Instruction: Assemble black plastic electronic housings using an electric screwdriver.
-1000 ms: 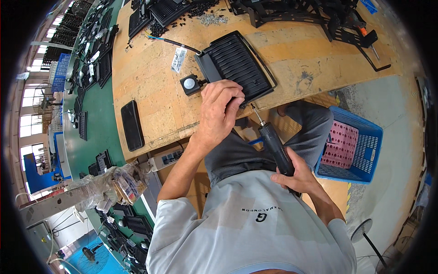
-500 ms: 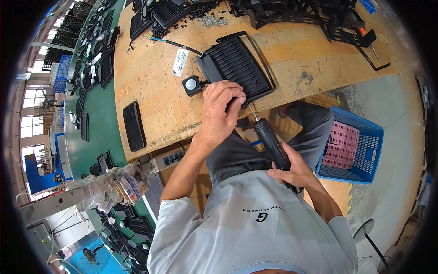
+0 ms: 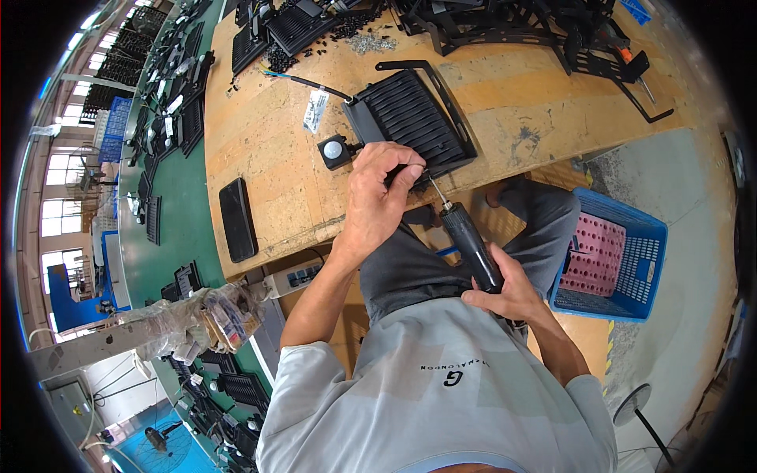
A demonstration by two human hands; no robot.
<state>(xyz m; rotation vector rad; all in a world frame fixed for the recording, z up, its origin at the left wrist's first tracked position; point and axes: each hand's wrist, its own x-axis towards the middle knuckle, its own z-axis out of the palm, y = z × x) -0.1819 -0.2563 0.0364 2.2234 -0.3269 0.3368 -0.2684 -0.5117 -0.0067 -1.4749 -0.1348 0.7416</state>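
Observation:
A black finned floodlight lies near the front edge of the wooden workbench, a black U-shaped bracket along its right side. On its left is a small motion sensor with a round white lens. At the light's near corner my left hand is closed, thumb and forefinger pinched; what they hold is hidden. My right hand grips a black electric screwdriver by its lower body. Its bit points up at that corner, close to my left fingertips. Whether the tip touches a screw I cannot tell.
A black phone lies at the bench's left. Further back are loose black and silver screws, more floodlights and piled brackets. A blue crate with a pink holed sheet stands right of my legs. Left runs a green table.
The bracket's long bar has come closer to the floodlight's right side. My hands and the screwdriver have hardly moved; the whole view has shifted slightly.

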